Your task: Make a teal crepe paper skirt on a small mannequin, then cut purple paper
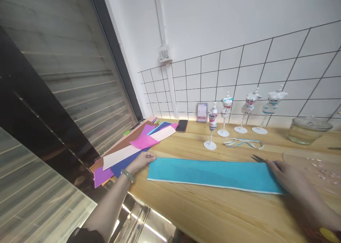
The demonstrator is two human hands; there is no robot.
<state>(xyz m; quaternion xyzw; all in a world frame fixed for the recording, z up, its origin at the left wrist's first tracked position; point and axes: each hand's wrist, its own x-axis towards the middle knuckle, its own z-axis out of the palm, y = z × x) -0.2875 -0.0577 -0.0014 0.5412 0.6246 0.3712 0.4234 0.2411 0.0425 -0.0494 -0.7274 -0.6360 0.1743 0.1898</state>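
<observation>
A long turquoise cloth strip (213, 172) with a white lower edge lies spread across the wooden table. My left hand (144, 160) pinches its upper left corner between thumb and fingers. At the opposite end, my right hand (286, 175) has its fingers closed on the strip's right edge; part of the grip is hidden. Dark scissor blades (258, 158) stick out just past my right fingertips. The scissors' handles are mostly covered by that hand, and whether it touches them I cannot tell.
Coloured cloth pieces (141, 140) overlap at the left. A phone (182, 125) lies behind them. Several small white dress forms (210, 145) stand along the back, near loose ribbons (243, 142). A glass jar (306, 131) and a clear tray (314, 165) are at the right.
</observation>
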